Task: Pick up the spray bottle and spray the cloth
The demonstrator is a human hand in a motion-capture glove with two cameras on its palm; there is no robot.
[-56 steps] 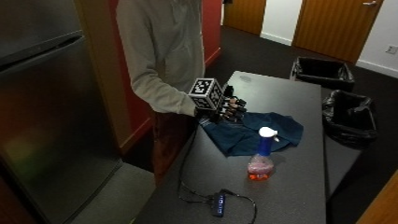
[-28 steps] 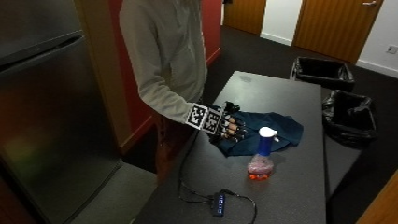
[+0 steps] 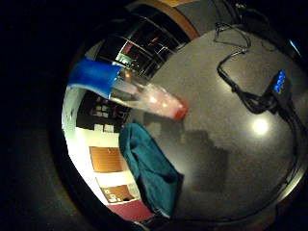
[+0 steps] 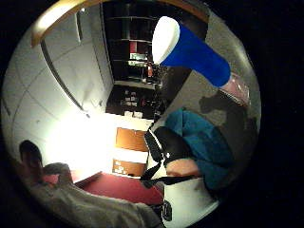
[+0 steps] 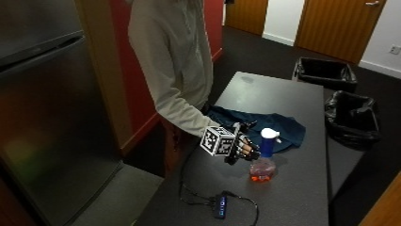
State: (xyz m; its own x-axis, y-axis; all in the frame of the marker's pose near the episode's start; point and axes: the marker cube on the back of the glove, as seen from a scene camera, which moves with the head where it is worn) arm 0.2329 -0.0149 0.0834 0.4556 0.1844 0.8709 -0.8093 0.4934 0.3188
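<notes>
Outside view: the gloved right hand (image 5: 241, 149) hangs just beside the spray bottle (image 5: 264, 157), fingers apart and holding nothing; the bottle stands upright on the table (image 5: 294, 193), near the cloth (image 5: 276, 125). Little-finger palm view: bottle (image 3: 134, 89) and cloth (image 3: 151, 171) lie apart. Thumb-side palm view: the bottle's blue head (image 4: 192, 50) looms close.

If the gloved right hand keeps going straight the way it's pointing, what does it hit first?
Most likely the spray bottle. The gloved right hand is open beside its neck, fingers aimed at it, apart from it as far as depth shows. The teal cloth lies behind, off that line.
</notes>
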